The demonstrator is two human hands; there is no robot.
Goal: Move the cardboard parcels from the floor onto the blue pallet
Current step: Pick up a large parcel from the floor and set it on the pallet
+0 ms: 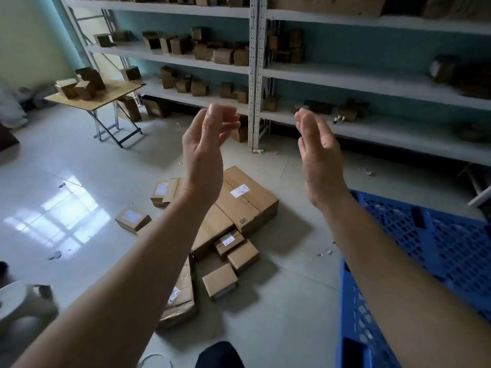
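Holding both forearms raised ahead of you, you have your left hand (203,152) and right hand (320,158) up in the air, palms turned toward each other and well apart. Your left fingers (227,125) curl loosely and your right fingers (305,120) are nearly straight; neither hand holds anything. The cardboard parcels (247,200) lie on the floor (287,301) below your hands: a large labelled box in the middle, several small boxes (220,280) touching or just beside it, one small box (132,218) apart to the left, and a crumpled flat parcel (180,296) partly hidden by your left forearm. The blue pallet (438,240) lies on the floor to your right, partly hidden by your right forearm, with a strip of floor between it and the parcels. Behind stand white shelves (372,83) carrying more small boxes, and a folding table (106,98) with boxes stands far left. Paper scraps (325,253) dot the floor near the pallet.
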